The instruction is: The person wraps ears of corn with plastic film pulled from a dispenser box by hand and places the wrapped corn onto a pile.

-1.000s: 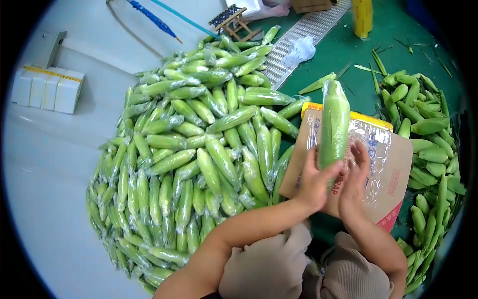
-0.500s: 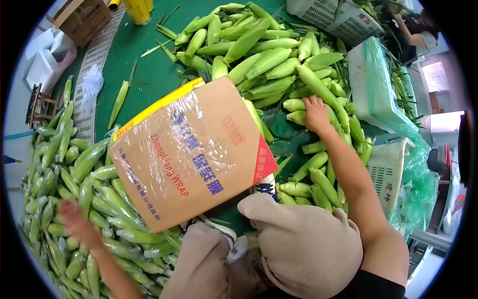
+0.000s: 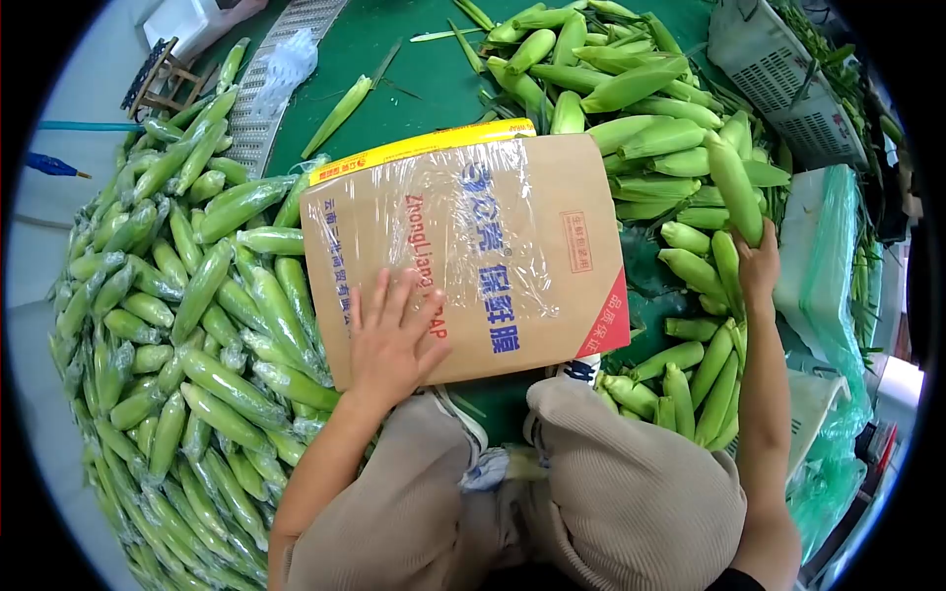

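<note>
My left hand (image 3: 394,340) rests palm down with fingers spread on the lower left of a flat cardboard box (image 3: 542,227) partly covered in clear film. A yellow strip (image 3: 424,148) runs along the box's far edge. At the right, my right hand (image 3: 759,264) is closed around the lower end of an unwrapped corn ear (image 3: 734,187), which points up and away over the pile. Unwrapped green corn (image 3: 655,138) lies beyond and to the right of the box. Film-wrapped corn (image 3: 227,394) is heaped on the left.
White crates (image 3: 778,69) with leaves stand at the upper right. Green plastic (image 3: 833,286) hangs over a white box at the right. A small wooden stool (image 3: 168,84), a metal grating (image 3: 281,84) and a plastic bag (image 3: 288,69) are at the upper left.
The wrapped ear held over the box a second ago is gone from my hands. My left hand has come from the wrapped heap onto the box. My right hand has lifted an unwrapped ear.
</note>
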A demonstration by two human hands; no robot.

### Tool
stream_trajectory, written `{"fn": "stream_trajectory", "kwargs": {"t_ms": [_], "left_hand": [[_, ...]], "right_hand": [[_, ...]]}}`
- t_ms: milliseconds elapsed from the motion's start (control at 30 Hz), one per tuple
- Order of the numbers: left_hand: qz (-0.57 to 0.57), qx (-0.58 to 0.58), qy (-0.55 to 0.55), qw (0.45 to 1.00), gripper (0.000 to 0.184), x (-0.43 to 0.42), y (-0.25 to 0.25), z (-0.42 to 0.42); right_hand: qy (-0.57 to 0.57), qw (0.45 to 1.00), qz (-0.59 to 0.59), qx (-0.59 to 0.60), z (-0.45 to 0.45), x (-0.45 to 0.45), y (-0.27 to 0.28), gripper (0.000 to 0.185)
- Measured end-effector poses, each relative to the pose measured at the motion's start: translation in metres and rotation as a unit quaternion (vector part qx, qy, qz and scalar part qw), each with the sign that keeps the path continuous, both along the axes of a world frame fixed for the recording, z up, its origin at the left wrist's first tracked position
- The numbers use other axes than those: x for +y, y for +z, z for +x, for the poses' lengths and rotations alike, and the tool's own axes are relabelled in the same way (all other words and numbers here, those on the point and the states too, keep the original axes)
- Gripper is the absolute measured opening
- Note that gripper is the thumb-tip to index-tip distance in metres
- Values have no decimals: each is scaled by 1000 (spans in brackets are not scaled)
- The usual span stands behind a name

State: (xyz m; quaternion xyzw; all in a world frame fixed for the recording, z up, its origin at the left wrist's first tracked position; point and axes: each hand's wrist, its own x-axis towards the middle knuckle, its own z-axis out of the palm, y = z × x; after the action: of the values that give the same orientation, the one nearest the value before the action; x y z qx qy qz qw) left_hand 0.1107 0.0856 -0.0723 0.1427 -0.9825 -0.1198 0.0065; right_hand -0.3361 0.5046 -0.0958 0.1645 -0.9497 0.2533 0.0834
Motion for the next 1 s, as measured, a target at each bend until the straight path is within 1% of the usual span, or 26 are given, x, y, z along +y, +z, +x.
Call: {"fn": "stream_trajectory", "kwargs": {"t_ms": [33, 67, 100, 133, 167, 233, 267, 367, 400, 433, 500, 600, 700, 733, 767, 800, 833, 867, 900, 933, 967, 1000], "left_hand": [[8, 88, 27, 996, 74, -2, -4, 3], [20, 170, 46, 984, 80, -6, -7, 11], [35, 252, 61, 965, 85, -8, -9, 12], [-6, 321, 50, 946, 100, -13, -4, -3], [-37, 318, 49, 946, 99, -19, 3, -21], [-102, 313, 56, 942, 97, -28, 22, -55], [-148, 229, 75, 959, 89, -31, 34, -64], [-9, 123, 98, 988, 74, -55, 4, -54], [-1, 137, 96, 986, 70, -52, 12, -56], [7, 138, 94, 986, 70, -55, 14, -57], [25, 137, 93, 986, 71, -56, 13, -57], [14, 139, 75, 987, 72, -61, 11, -58], [23, 121, 64, 990, 72, -63, 13, -57], [31, 117, 60, 991, 72, -64, 17, -59], [39, 113, 60, 991, 71, -61, 20, -59], [49, 109, 67, 991, 71, -61, 22, -57], [46, 112, 64, 991, 71, -63, 22, -54], [47, 116, 61, 990, 71, -62, 20, -54], [51, 120, 57, 990, 71, -60, 19, -55], [61, 112, 53, 990, 72, -57, 17, -57], [66, 104, 49, 991, 73, -57, 19, -60], [66, 95, 42, 992, 73, -60, 22, -61]], "right_hand": [[56, 995, -64, -47, 16, -36, 11, 58], [90, 992, -38, -86, 45, -83, 26, 58], [204, 959, -97, -171, 72, -128, 36, 56], [278, 957, -5, -84, 108, -177, 54, 54], [355, 931, 22, -86, 126, -210, 57, 54], [505, 855, 57, -101, 162, -274, 64, 56], [538, 834, 77, -96, 173, -295, 55, 67], [542, 835, -51, -80, 165, -296, 29, 79], [544, 821, -89, -150, 156, -275, 39, 92], [550, 813, -88, -171, 142, -252, 38, 93], [600, 783, 87, -138, 128, -216, 50, 77], [618, 781, 73, -51, 147, -207, 42, 54], [624, 780, 40, -21, 153, -204, 12, 35], [598, 796, -69, -68, 151, -193, 13, 24], [466, 845, -183, -187, 162, -179, 6, 19], [392, 845, -287, -225, 175, -182, 9, 20], [313, 829, -381, -262, 183, -192, 21, 22], [333, 858, -338, -198, 188, -208, 33, 21], [320, 871, -321, -189, 191, -235, 45, 20], [367, 882, -233, -180, 188, -257, 50, 24], [413, 883, -147, -167, 185, -277, 52, 33], [476, 875, -37, -78, 188, -293, 47, 45]]}}
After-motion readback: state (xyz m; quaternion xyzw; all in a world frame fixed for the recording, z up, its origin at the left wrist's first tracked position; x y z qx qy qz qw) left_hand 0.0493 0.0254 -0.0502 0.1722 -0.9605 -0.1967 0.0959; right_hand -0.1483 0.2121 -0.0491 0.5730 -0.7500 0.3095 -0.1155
